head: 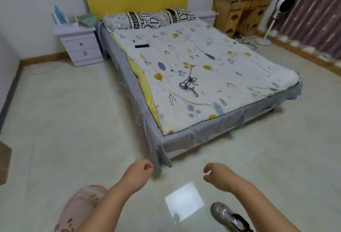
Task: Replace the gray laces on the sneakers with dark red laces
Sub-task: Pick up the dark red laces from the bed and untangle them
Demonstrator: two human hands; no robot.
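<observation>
Dark red laces (189, 83) are seen tangled on the bed (239, 76), well apart from both hands. One sneaker (226, 216) lies on the floor (73, 121) under the right forearm; its lacing can't be told. Left hand (142, 169) and right hand (215, 174) are loosely curled, nothing held. Relacing is judged mostly undone.

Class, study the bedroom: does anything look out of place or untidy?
Yes. A tangled dark red lace lies loose on the bed's quilt, and the grey bed skirt hangs rumpled at the near corner.
</observation>
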